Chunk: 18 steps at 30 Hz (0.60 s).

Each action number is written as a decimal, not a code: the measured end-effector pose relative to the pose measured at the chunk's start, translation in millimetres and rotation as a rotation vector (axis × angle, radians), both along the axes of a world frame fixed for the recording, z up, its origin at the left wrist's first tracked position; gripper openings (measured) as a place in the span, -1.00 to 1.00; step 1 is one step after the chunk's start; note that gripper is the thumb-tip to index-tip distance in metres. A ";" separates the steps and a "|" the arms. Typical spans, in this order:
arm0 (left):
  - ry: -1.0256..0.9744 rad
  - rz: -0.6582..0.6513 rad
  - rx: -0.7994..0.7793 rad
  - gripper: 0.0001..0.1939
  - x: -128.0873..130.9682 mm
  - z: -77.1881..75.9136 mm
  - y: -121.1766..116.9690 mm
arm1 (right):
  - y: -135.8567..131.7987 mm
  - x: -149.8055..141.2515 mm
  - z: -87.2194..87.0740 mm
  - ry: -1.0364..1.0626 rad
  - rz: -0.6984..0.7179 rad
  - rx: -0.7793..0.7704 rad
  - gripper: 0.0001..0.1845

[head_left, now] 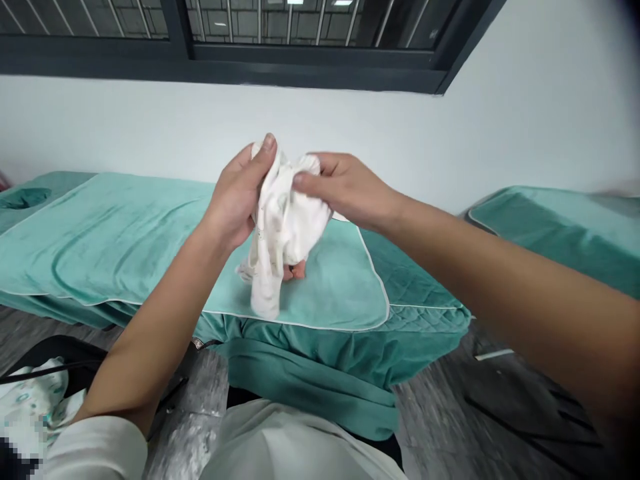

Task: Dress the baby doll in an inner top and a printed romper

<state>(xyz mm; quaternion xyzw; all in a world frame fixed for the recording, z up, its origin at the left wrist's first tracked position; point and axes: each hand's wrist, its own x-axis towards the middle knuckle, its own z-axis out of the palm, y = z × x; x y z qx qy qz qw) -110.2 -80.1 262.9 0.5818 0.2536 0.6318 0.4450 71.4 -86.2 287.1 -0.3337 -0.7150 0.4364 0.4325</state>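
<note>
My left hand (237, 197) and my right hand (345, 187) both grip a small white printed garment (283, 230), held bunched up in the air above a teal bed. The left thumb presses the cloth's top edge; the right fingers pinch its upper right part. The lower end of the garment hangs down toward the light green towel (125, 247) spread on the bed. A small orange-pink bit (295, 271) shows under the cloth; what it is cannot be told.
The teal bed (425, 293) stands against a white wall under a dark-framed window (300, 63). A second teal bed (565, 227) is at right. A black bag with patterned cloth (35, 400) sits at lower left on the grey floor.
</note>
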 end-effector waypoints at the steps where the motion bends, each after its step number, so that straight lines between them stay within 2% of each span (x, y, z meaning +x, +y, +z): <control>1: 0.034 0.000 0.007 -0.56 0.4 -7.1 -0.3 | 5.2 -0.1 -2.3 0.058 -0.060 0.027 -0.60; 4: 0.175 -0.072 0.003 -0.56 -1.9 -25.4 0.2 | 19.2 0.9 -6.7 0.179 -0.194 0.050 -0.57; 6: 0.233 -0.143 -0.038 -0.57 -4.4 -31.9 3.7 | 23.4 2.7 -10.2 0.212 -0.209 0.018 -0.54; 9: 0.157 -0.139 -0.084 -0.65 -5.4 -33.9 12.5 | 21.5 6.7 -19.5 0.181 -0.120 -0.078 -0.50; 11: 0.081 -0.102 -0.098 -0.73 -3.0 -33.4 17.0 | 17.6 8.8 -28.0 0.086 -0.020 -0.153 -0.47; 14: 0.067 -0.093 -0.145 -0.79 3.0 -33.9 17.4 | 13.6 7.7 -40.8 -0.046 0.071 -0.203 -0.47; 16: 0.096 -0.128 -0.185 -0.75 5.0 -34.8 14.5 | 14.0 3.9 -46.7 -0.021 0.075 -0.192 -0.51; 18: 0.133 -0.197 -0.214 -0.65 3.1 -35.8 10.8 | 17.0 -0.5 -49.0 0.100 0.039 -0.164 -0.55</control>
